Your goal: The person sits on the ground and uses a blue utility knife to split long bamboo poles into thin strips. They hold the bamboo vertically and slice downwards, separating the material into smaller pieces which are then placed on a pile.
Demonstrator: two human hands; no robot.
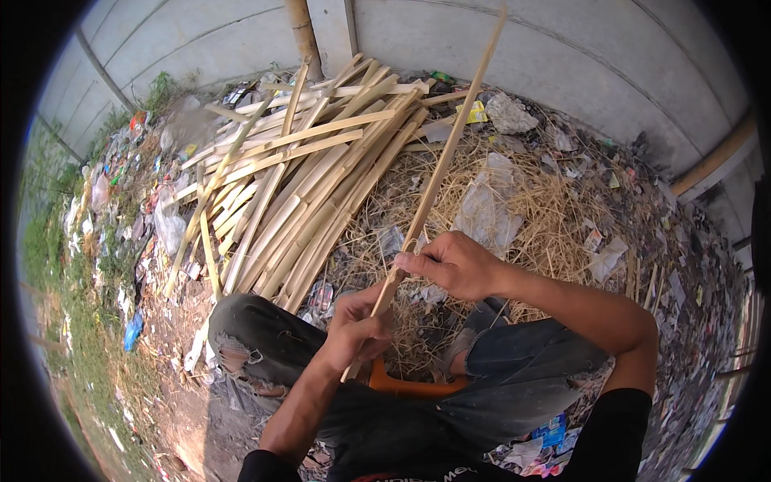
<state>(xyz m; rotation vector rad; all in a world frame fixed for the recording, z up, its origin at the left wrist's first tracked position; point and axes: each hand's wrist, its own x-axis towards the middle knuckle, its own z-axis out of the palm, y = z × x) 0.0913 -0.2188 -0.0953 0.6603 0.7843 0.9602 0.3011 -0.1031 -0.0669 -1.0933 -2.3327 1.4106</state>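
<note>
One long, thin, tan bamboo strip [446,153] tilts above torn, dark trousers [522,357], left hand [353,328] wrapped round its low part, right hand [455,265] pinching higher; it looks light, stiff, scratchy, best held low

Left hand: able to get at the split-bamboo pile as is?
Probably not without letting go: the left hand is wrapped around the held bamboo strip, though the split-bamboo pile starts just beyond the left knee.

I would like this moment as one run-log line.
left grip: holds bamboo strip | right grip: on strip, farther up | bamboo pile: ahead, left
</note>
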